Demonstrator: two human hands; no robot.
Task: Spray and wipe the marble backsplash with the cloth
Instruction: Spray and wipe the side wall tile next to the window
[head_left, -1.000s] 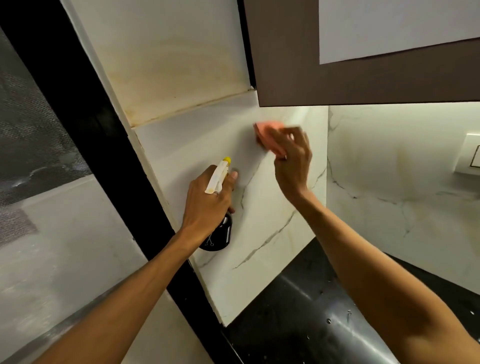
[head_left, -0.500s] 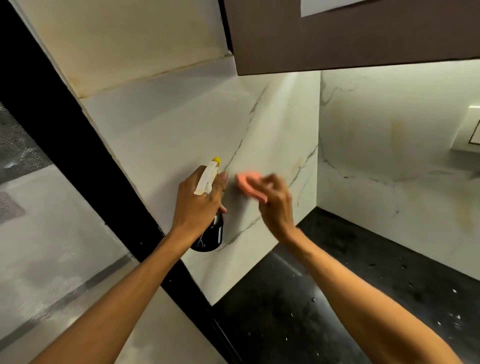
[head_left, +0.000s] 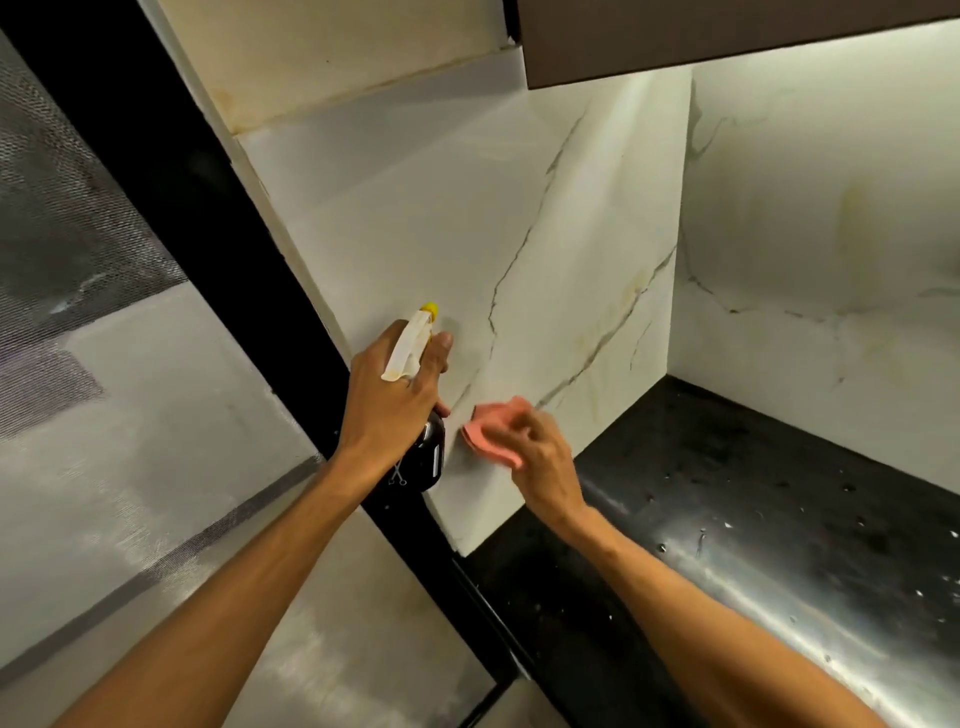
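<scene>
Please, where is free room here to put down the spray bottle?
The black countertop is bare from the corner of the marble backsplash out to the right; only small specks lie on it. It is crowded low on the left panel, where the right hand holds the cloth beside the left hand and spray bottle.

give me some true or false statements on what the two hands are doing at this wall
1. The left hand grips a spray bottle with a yellow-tipped nozzle. True.
2. The right hand holds a pink cloth against the marble backsplash. True.
3. The countertop is white. False: it is black, with specks on it.
4. The spray bottle stands on the countertop. False: the left hand holds it up beside the backsplash.
5. The cloth is at the very top of the backsplash. False: it is low on the panel, near the countertop.
</scene>
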